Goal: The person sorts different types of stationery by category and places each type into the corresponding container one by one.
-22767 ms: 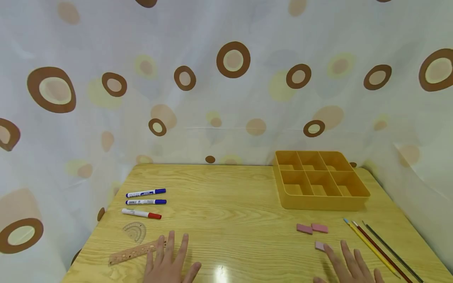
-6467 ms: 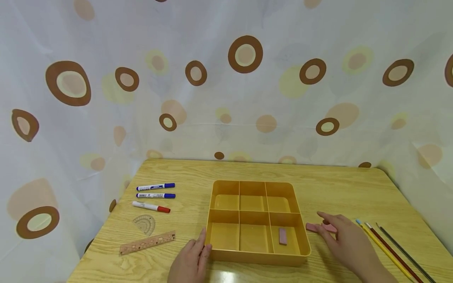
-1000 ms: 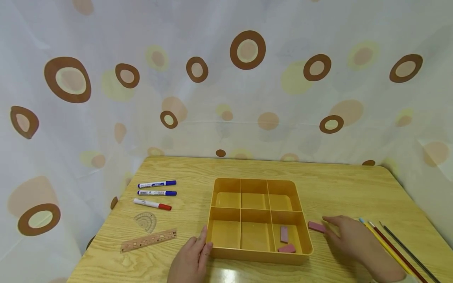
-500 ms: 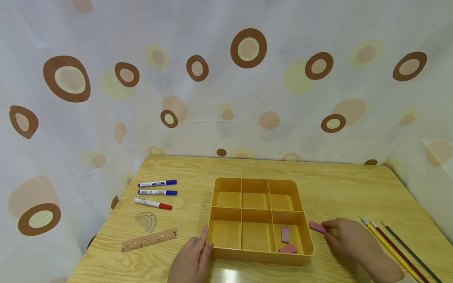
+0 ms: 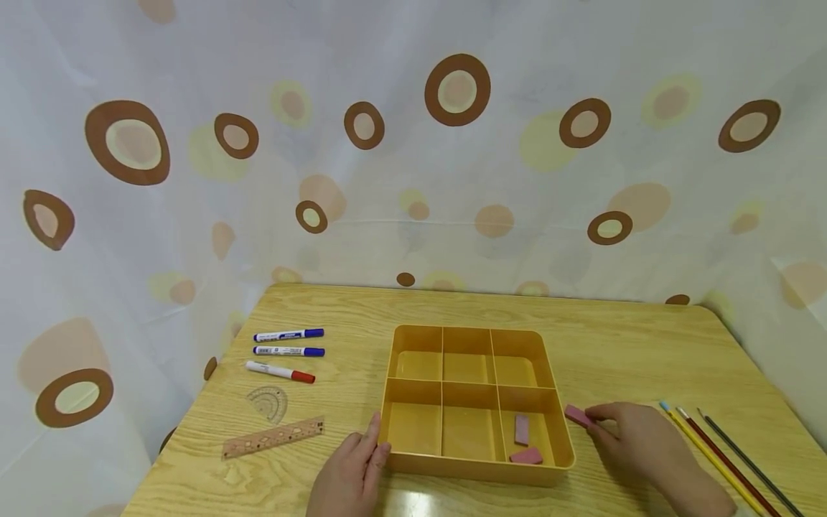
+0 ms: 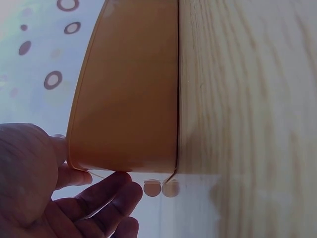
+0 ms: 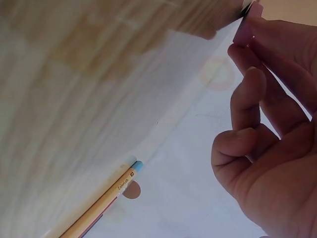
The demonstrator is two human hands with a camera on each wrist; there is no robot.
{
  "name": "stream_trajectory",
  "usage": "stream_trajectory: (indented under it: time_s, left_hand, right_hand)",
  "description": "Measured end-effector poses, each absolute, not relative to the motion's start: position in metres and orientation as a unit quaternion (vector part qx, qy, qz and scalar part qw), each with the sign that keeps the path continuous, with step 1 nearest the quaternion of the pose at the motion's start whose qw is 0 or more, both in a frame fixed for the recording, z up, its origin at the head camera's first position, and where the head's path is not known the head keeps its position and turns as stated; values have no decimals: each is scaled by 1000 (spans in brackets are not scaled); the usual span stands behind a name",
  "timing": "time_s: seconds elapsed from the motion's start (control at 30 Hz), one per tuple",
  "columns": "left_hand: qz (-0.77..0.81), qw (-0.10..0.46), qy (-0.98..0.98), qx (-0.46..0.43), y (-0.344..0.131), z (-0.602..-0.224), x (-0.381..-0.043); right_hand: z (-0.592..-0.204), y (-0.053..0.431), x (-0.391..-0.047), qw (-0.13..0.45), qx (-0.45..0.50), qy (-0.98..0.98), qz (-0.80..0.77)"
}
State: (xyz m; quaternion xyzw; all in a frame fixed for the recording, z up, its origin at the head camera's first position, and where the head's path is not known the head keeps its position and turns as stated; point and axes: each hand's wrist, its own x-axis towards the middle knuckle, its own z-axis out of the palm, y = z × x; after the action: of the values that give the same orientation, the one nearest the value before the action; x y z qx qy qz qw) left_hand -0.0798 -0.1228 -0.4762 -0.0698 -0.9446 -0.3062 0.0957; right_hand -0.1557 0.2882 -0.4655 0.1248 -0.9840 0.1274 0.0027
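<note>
One pink eraser [image 5: 575, 414] in the narrow pinch of the right hand [image 5: 636, 438]

From your head, the widest view looks forward and down across the table [image 5: 646, 337] to the patterned curtain [image 5: 394, 172] filling the upper half, with the orange tray [image 5: 478, 470] below centre. At your left hand [image 5: 345, 475], the wrist view looks from close up, turned sideways, the tray's outer wall at upper centre and the table at right. At your right hand [image 5: 642, 439], a near, slanted view sets the pink eraser [image 7: 247, 25] at upper right, a yellow pencil [image 7: 106, 203] at lower left; your head view shares both, and the tray with the left wrist.
</note>
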Motion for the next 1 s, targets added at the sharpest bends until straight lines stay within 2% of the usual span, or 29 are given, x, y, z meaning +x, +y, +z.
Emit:
stream_trajectory:
  time_s: [0.3,0.73,0.87,1.0]
  left_hand:
    - [-301,94,-946,-70,-123,-476,-80]
    - [-306,84,-946,-65,-123,-473,-79]
    - [-301,88,-947,-64,-123,-474,-79]
    - [-299,84,-948,-63,-122,-473,-79]
  right_hand:
    - [-460,286,-147,-6,75,-986,152]
    - [-436,277,-125,202,136,-959,145]
    - [-426,266,-119,226,150,-947,173]
    - [-420,251,-113,223,163,-941,194]
